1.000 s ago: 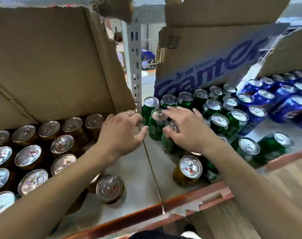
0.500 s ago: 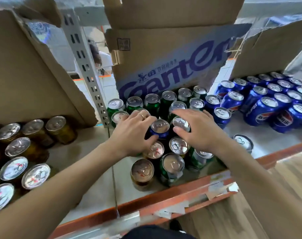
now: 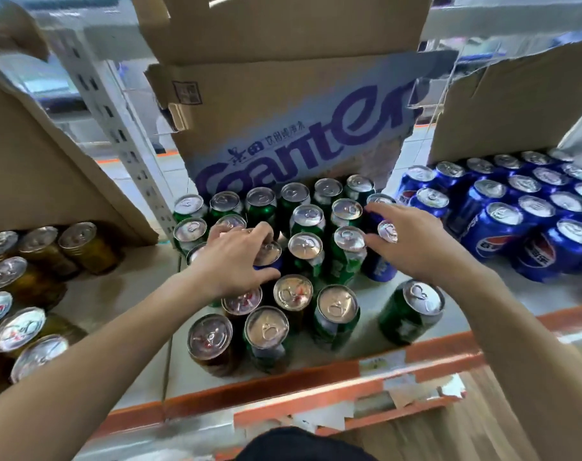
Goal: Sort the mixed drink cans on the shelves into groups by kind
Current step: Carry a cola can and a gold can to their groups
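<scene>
A mixed cluster of cans stands mid-shelf: green cans (image 3: 305, 249), brown-gold cans (image 3: 210, 339) at the front and two blue cans among them. My left hand (image 3: 231, 261) reaches in from the left, its fingers and thumb closed around the top of one blue can (image 3: 270, 261). From the right, my right hand (image 3: 411, 242) grips the other blue can (image 3: 380, 266) beside a green can (image 3: 348, 242). A sorted group of blue Pepsi cans (image 3: 497, 227) fills the shelf's right side. Several brown-gold cans (image 3: 20, 274) stand at the left.
A torn Ganten cardboard box (image 3: 299, 128) stands behind the green cans, with more cardboard at the left (image 3: 43, 168) and right (image 3: 515, 108). A perforated white upright (image 3: 116, 128) splits the shelf. The orange shelf edge (image 3: 316, 377) runs along the front. One green can (image 3: 412, 307) stands alone front right.
Both hands have moved from the shelf divider into the mixed cluster and closed on blue cans. The view has swung right, showing more of the blue group.
</scene>
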{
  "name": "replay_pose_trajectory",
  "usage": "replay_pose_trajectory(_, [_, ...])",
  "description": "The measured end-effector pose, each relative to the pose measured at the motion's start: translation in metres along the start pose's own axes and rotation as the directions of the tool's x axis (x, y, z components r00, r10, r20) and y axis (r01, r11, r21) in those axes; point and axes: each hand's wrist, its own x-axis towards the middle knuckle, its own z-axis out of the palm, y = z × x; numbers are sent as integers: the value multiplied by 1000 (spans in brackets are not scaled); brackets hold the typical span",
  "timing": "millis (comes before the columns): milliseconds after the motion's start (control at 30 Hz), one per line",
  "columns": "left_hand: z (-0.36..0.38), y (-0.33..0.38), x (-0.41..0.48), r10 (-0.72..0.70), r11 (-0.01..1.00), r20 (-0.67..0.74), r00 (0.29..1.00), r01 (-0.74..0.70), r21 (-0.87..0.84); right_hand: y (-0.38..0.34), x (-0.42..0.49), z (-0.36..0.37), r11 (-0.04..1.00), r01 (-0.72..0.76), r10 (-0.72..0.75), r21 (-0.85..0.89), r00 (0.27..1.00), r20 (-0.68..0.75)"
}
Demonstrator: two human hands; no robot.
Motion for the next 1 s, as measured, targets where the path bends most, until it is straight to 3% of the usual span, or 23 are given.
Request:
replay_pose_trajectory(133, [-2,3,0,-56,995,-15,998,54,-78,14,0,-1,1000,25,-25,4,999,36])
replay_pose_trajectory(267, [1,12,-6,-122,983,-124,985,102,-155,22,2,0,996,85,-85,22,996,26])
replay_pose_trajectory(367, [4,16,-12,-194,957,-158,968,151,-248,18,2,3,973,225,-225,47,974,-1])
replay_pose_trajectory(567, [-33,18,-29,-329,866,-271,905,175,-469,-28,0,18,893,449,-449,39,881,147])
replay_pose_trajectory(667, [-60,15,-40,-401,778,-322,857,133,-614,-58,-2,27,838,539,-499,-84,821,277])
replay_pose_trajectory(833, [-85,4,-56,-511,570,-325,796,30,-821,-90,0,42,719,626,-517,-302,772,369])
replay_pose_trajectory(1000, [-93,-6,-75,-569,407,-263,779,-12,-913,-110,4,53,611,651,-382,-450,741,553])
